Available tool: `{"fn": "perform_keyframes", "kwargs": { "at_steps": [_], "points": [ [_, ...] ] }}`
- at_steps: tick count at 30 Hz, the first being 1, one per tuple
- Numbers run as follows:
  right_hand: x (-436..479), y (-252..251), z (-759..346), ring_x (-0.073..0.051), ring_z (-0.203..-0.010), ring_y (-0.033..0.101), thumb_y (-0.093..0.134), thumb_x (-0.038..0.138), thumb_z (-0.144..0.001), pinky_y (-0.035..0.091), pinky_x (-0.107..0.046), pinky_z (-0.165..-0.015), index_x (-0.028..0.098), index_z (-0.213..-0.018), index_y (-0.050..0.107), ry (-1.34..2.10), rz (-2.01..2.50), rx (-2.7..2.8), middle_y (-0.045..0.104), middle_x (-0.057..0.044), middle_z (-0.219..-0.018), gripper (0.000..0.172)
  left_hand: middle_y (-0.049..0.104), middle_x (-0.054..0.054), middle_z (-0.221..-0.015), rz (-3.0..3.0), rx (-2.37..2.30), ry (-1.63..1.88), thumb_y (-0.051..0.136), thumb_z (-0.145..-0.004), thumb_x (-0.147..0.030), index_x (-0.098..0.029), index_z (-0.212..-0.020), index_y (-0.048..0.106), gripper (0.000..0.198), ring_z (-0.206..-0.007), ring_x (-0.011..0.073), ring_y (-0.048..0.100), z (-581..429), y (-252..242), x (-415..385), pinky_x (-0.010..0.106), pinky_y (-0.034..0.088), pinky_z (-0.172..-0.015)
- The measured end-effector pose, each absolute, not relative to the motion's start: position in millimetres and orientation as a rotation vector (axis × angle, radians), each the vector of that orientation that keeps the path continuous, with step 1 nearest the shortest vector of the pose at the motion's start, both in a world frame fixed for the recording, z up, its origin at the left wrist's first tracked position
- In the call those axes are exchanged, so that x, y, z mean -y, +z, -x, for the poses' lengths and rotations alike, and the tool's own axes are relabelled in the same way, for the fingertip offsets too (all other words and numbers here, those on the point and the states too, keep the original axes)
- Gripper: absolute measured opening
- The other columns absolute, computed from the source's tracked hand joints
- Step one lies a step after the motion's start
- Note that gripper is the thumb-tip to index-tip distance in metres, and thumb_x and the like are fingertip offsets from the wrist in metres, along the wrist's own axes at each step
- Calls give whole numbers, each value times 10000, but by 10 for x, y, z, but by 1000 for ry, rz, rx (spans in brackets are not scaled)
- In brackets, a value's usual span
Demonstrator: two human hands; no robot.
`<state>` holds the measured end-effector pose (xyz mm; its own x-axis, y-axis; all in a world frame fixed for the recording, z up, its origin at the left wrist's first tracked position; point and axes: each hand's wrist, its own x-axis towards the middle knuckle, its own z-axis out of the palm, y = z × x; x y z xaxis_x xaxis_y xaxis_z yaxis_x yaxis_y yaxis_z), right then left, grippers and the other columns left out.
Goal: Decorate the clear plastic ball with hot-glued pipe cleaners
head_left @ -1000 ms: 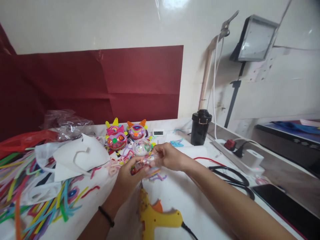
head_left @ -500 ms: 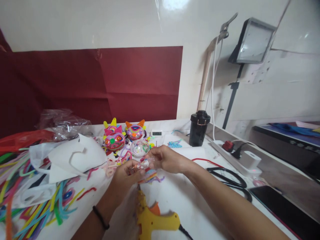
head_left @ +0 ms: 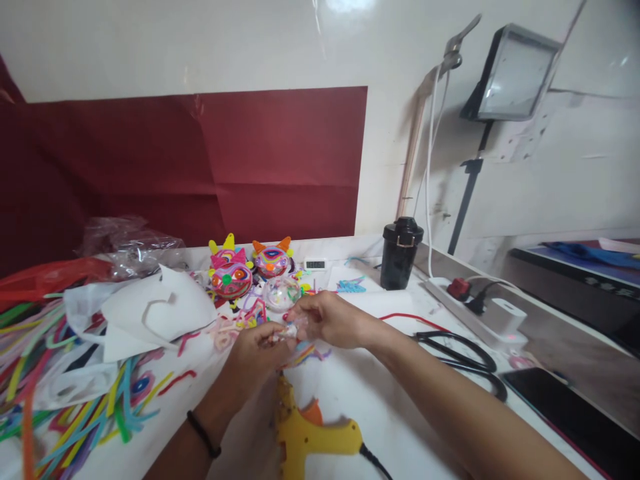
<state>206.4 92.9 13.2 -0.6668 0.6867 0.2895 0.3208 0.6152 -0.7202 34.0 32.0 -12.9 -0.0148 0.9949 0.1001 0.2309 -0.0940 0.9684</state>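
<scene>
Between my two hands is a small crinkled clear plastic bag (head_left: 292, 331) with white and reddish bits in it, too small to name. My left hand (head_left: 257, 347) is closed on its left side, and my right hand (head_left: 330, 321) pinches its right side. Just below lies a yellow hot glue gun (head_left: 315, 440), nozzle pointing away from me. Several coloured pipe cleaners (head_left: 307, 357) rest on the table under my hands. Beyond them sits a round clear container (head_left: 281, 293) with small colourful pieces.
Colourful decorated animal faces (head_left: 233, 279) stand at the back. Pipe cleaners (head_left: 85, 427) and cut white sheets (head_left: 157, 310) cover the left. On the right are a black cup (head_left: 401, 255), a power strip (head_left: 470, 313), a black cable (head_left: 457, 353) and a phone (head_left: 565, 417).
My hands stay close together at nearly the same spot, with the plastic bag shifted slightly between the fingers. The whole view has moved a little.
</scene>
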Motion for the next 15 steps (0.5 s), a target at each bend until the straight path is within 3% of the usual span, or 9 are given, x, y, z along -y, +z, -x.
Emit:
{"fn": "perform_keyframes", "kwargs": {
  "at_steps": [4, 10, 15],
  "points": [
    [-906, 183, -2081, -88, -529, 471, 608, 16, -704, 384, -189, -538, 136, -955, 695, 800, 781, 2313, 537, 58, -586, 291, 548, -44, -518, -1359, -1306, 1249, 716, -614, -316, -159, -648, 678, 165, -497, 117, 459, -329, -151, -340, 227, 338, -484],
    [-837, 280, -2087, -105, -627, 551, 653, -19, -686, 422, -215, -601, 149, -891, 684, 620, 772, 2312, 618, -19, -859, 267, 559, -33, -497, -1292, -1302, 1303, 729, -610, -345, -164, -574, 610, 219, -471, 123, 484, -293, -208, -375, 233, 364, -467],
    [-808, 297, -2092, -114, -641, 563, 638, -26, -721, 415, -205, -605, 144, -821, 683, 515, 718, 2310, 651, -9, -760, 202, 590, -31, -519, -1244, -1262, 1325, 717, -644, -323, -170, -624, 618, 183, -470, 134, 518, -262, -258, -383, 238, 382, -456]
  ]
}}
